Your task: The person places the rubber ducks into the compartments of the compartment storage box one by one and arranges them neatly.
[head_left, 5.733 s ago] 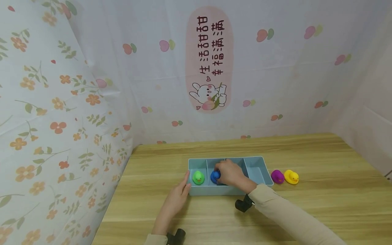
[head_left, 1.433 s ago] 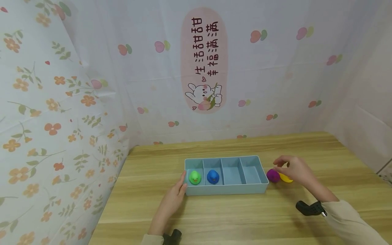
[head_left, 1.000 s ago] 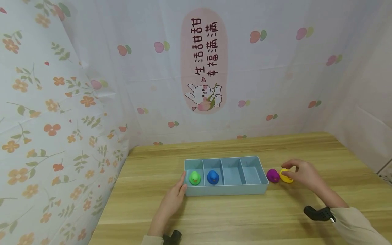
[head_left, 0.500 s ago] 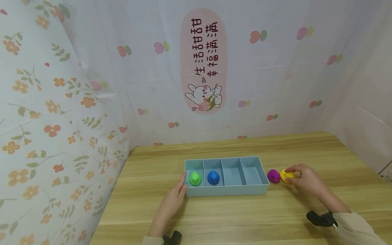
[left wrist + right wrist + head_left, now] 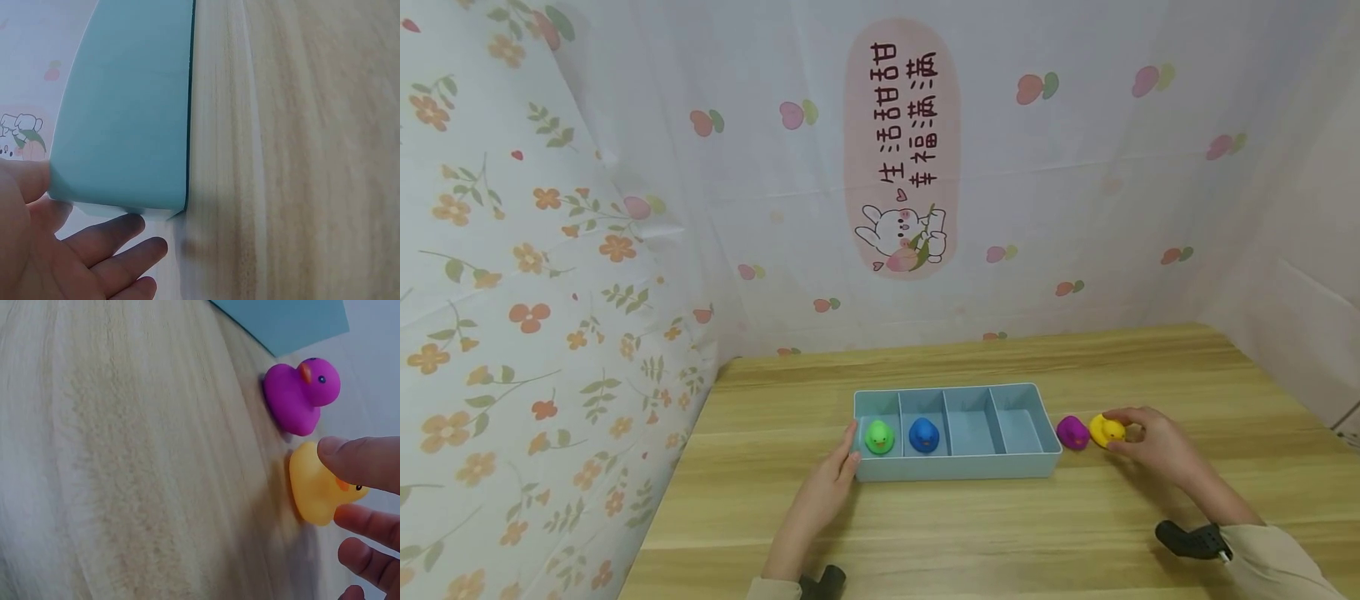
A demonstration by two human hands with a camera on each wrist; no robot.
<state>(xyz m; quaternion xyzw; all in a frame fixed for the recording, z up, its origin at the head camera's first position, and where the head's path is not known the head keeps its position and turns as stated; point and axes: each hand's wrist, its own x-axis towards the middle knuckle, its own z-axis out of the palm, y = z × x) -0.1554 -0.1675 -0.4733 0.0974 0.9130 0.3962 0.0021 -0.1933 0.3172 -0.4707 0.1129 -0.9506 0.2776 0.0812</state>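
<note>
My right grip pinches round yellow rubber duck. Probably light, squishy; hold fat sides. My left grip: fingers spread.

I see the person's bare left hand stretched ahead, its fingers nearly straight and spread a little. The bare right hand is turned in, and its thumb and pointer finger bend toward each other like a pinch, the other fingers loose beside them. Both arms stretch forward, each in a long, pale tan cloth sleeve.
</note>
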